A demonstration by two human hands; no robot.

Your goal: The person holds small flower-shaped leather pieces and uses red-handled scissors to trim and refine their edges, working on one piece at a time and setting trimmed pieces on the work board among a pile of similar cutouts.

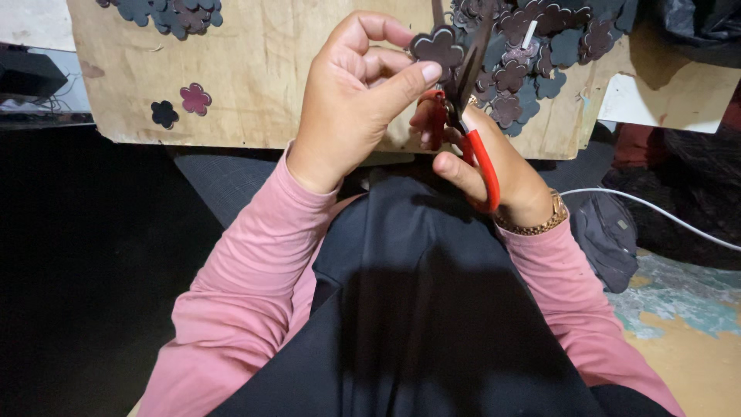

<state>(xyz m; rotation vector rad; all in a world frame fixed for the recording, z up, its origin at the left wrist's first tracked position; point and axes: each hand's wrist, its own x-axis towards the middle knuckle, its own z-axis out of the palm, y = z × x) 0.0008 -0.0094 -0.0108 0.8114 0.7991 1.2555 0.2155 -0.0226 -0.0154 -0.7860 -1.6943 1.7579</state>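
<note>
left hand (351,104) pinching dark flower-shaped cutout (436,46) between thumb and fingers, holding it above lap. right hand (494,174) gripping red-handled scissors (467,100), blades meeting cutout edge. wooden board (255,77) lying beyond hands, carrying pile of flower cutouts (532,54); two loose flowers (181,106) sitting at left.
</note>
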